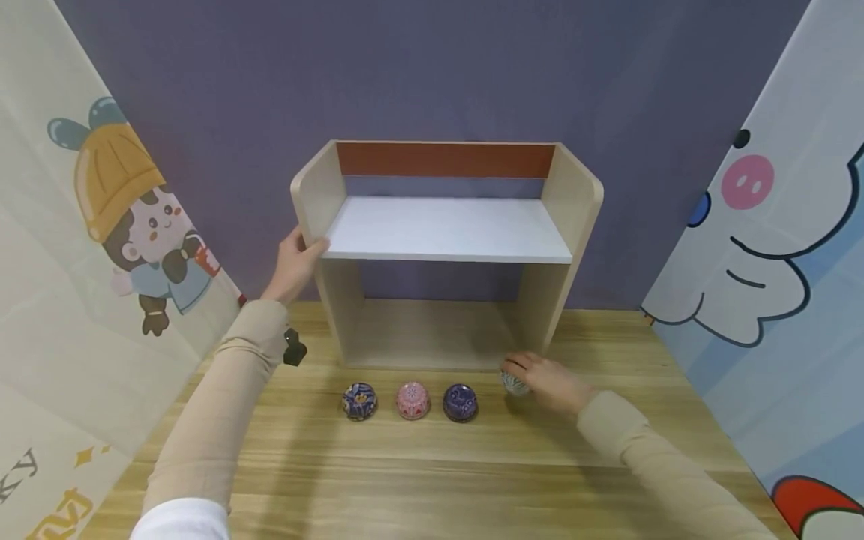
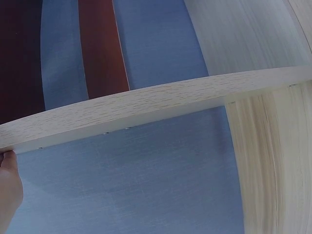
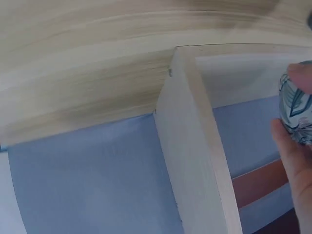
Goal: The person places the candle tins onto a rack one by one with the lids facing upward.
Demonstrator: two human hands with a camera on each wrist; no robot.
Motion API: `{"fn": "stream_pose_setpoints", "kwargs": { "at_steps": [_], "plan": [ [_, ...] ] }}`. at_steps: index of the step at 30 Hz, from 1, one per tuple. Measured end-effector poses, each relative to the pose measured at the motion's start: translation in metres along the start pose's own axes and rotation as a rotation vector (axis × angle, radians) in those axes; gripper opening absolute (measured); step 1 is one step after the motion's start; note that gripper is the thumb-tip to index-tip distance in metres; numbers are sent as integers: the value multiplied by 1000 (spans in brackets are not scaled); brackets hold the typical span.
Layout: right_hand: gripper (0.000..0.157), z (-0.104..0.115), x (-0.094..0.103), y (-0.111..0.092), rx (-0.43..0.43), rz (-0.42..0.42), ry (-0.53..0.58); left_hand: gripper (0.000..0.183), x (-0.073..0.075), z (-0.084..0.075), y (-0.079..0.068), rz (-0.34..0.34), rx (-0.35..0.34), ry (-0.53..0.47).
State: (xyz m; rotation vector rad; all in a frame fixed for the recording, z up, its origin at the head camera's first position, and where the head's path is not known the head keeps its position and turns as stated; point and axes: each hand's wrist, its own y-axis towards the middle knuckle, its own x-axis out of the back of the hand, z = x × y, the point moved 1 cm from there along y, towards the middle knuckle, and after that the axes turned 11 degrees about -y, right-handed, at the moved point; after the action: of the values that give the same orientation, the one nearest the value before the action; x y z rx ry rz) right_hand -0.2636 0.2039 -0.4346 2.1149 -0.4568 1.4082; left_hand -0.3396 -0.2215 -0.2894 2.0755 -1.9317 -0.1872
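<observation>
A small wooden shelf [image 1: 445, 229] with a white middle board stands on the wooden table. My left hand [image 1: 297, 262] grips the edge of its left side panel, thumb toward the front of the middle board; only part of this hand [image 2: 9, 190] shows in the left wrist view. Near the shelf's lower right front, my right hand [image 1: 547, 381] holds a small round tin [image 1: 514, 384] with a green-and-white leaf pattern, between thumb and fingers as the tin [image 3: 296, 105] in the right wrist view shows. Left of it sit a purple tin [image 1: 460, 403], a pink tin [image 1: 412, 400] and a dark blue floral tin [image 1: 359, 401].
A purple-grey cloth [image 1: 432, 67] hangs behind the shelf. Printed cartoon panels flank the table [image 1: 418, 480], one on the left [image 1: 61, 247] and one on the right [image 1: 810, 247]. Across the shelf's upper back runs a reddish-brown strip [image 1: 445, 160].
</observation>
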Motion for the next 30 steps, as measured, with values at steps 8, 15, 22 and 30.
{"fn": "stream_pose_setpoints", "kwargs": {
  "at_steps": [8,15,22,30],
  "plan": [
    [71,-1,9,5,-224,-22,246,54,-1,2,1,-8,-7,-4],
    [73,-3,7,8,-388,-44,474,54,-1,1,0,-6,-2,-14],
    [70,-5,8,7,-549,-68,784,54,-1,0,1,-13,6,-14],
    [73,-1,8,11,-669,-140,1059,54,-1,1,1,-10,13,-13]
  ]
}}
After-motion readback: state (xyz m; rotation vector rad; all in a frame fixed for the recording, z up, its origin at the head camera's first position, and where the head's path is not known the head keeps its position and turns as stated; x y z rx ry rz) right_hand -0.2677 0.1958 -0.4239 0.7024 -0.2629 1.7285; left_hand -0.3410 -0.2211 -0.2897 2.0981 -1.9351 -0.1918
